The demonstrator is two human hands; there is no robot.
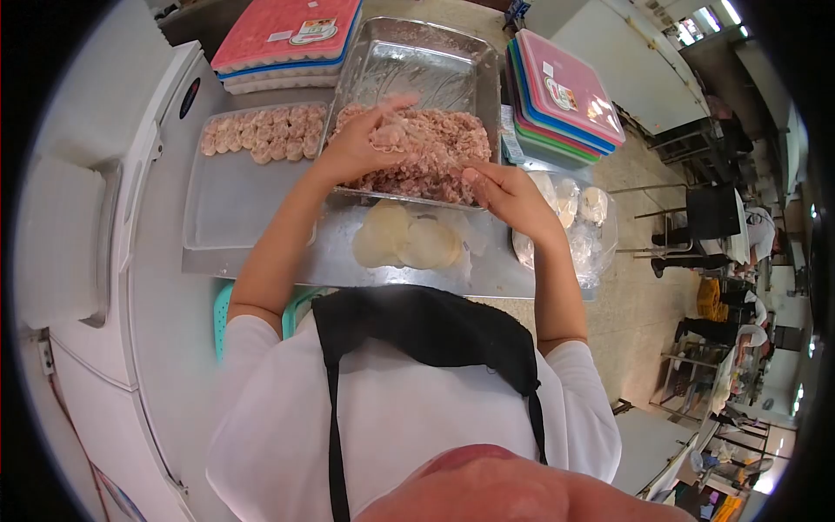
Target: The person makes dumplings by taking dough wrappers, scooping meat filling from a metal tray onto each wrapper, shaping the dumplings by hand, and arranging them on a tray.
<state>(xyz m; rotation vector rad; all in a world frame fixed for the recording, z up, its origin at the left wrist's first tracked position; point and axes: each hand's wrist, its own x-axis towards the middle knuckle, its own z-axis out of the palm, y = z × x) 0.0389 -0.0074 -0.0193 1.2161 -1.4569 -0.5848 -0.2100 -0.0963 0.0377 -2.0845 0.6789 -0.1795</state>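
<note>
A deep metal tray (489, 83) holds a mound of ground meat (426, 178) in its near half. My left hand (364, 146) is over the meat's left side, thumb and fingers spread apart, with pale smears about the fingertips. At the tray's near right corner, my right hand (509, 193) has its fingers pressed together, tips smeared with meat; whether they hold anything cannot be made out. In front of the tray lie round pale dough wrappers (383, 233) in overlapping piles. A shallow tray (235, 204) on the left carries rows of filled dumplings (265, 130) along its far side.
Stacked lidded containers stand at the back left (283, 35) and back right (570, 83). Clear plastic bags (591, 235) with pale round pieces lie right of the wrappers. A white refrigerator (148, 226) borders the left. Other people (757, 235) work at tables far right.
</note>
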